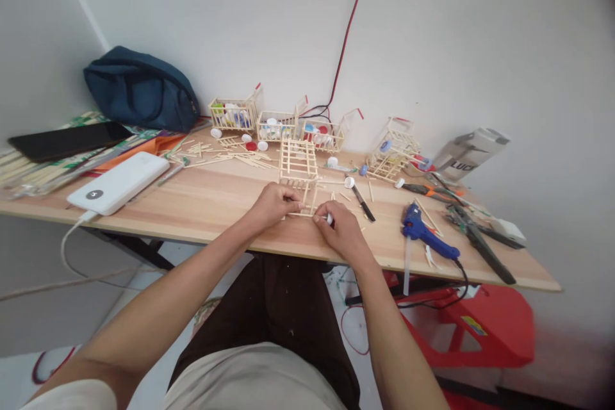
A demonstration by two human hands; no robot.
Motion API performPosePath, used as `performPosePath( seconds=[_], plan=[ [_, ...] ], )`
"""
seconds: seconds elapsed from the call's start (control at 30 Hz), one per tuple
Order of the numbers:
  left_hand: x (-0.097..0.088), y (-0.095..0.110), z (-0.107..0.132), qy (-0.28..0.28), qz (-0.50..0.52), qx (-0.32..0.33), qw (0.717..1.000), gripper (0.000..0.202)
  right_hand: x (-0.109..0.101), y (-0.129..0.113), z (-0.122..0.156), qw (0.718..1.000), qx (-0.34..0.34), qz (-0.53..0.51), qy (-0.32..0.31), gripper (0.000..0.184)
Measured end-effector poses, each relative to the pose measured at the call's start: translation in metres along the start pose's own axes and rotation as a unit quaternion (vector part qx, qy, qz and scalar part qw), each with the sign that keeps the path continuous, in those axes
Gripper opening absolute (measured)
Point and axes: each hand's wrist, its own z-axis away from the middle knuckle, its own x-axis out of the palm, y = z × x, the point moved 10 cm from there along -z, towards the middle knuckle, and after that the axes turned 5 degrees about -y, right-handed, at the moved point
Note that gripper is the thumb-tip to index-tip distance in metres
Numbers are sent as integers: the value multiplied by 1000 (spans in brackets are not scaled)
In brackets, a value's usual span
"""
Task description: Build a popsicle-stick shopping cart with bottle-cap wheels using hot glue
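Note:
A small frame of thin wooden sticks (298, 168) lies on the wooden table (206, 205) in front of me. My left hand (273, 204) is closed on the near edge of that frame. My right hand (340, 228) pinches a small white piece beside the frame's near right corner, fingers pressed together. Both hands rest close to the table's front edge.
A blue glue gun (425, 235), pliers (473, 234) and a craft knife (362, 202) lie at the right. Three finished stick carts (276, 123) with bottle caps stand along the wall. A white power bank (118, 182), a dark phone (67, 139) and a blue bag (141, 88) are at the left. A red stool (480, 327) stands below.

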Motion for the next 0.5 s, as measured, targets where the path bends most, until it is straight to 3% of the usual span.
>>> performPosePath(
  seconds=[0.5],
  plan=[
    [0,-1,0,0,9,-11,1000,21,-4,-7,0,1000,-13,-3,9,7]
  ],
)
